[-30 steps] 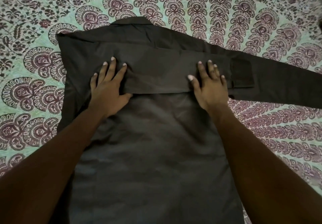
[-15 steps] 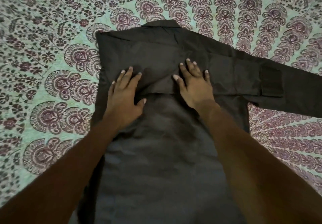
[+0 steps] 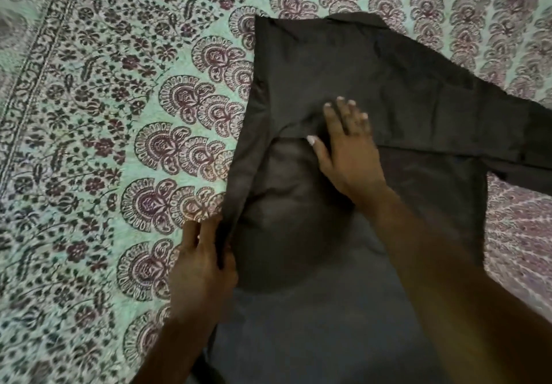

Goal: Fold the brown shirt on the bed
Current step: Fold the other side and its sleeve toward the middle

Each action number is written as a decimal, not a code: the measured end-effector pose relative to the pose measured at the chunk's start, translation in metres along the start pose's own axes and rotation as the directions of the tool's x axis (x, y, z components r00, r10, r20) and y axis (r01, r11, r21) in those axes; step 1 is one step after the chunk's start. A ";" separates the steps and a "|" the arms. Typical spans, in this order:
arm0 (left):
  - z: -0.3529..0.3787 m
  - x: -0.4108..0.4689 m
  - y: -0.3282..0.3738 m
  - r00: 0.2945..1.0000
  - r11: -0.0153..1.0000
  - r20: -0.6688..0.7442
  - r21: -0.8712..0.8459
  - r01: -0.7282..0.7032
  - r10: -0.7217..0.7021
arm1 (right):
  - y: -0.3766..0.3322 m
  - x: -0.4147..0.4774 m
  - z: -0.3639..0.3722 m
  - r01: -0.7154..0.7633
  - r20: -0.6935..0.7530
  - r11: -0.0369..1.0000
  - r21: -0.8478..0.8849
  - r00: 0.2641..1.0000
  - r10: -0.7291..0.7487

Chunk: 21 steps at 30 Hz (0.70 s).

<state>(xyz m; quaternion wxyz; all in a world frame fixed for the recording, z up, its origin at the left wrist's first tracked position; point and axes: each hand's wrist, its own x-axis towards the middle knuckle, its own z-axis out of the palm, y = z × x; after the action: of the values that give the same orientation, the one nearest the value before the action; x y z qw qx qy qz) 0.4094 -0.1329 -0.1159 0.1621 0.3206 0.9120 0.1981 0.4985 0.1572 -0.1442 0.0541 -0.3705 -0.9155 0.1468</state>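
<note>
Head view. Dark brown long-sleeved shirt flat on green paisley-printed bedspread, centre to right. Left hand now off the folded sleeve, shifted near-left, gripping and lifting the shirt's left side edge; side fold probably starting. Right hand flat, fingers spread, pressing the sleeve. Sleeve end and hem cut off; left fingertips hidden by cloth.

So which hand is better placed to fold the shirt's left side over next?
Left: the left hand grips the lifted side edge of the brown shirt, while the right hand lies flat on the folded sleeve, pinning it.
</note>
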 end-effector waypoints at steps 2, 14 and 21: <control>-0.005 -0.024 -0.009 0.998 0.999 0.067 0.041 0.008 -0.011 | -0.027 -0.024 0.011 0.181 0.021 0.983 0.042 0.983 -0.182; -0.013 -0.153 -0.064 0.919 0.996 0.387 0.074 0.052 -0.077 | -0.178 -0.200 0.041 -0.198 0.105 0.833 0.517 0.980 0.168; -0.022 -0.198 -0.092 0.957 0.919 0.209 -0.298 0.259 -0.202 | -0.205 -0.246 0.054 -0.717 0.554 0.248 0.651 0.672 0.491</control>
<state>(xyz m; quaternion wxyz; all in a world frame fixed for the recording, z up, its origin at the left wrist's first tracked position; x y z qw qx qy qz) 0.4988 -0.3325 -0.1059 0.3137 0.1960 0.8810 0.2951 0.5289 -0.1657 -0.1294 0.0527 -0.6003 -0.5082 0.6153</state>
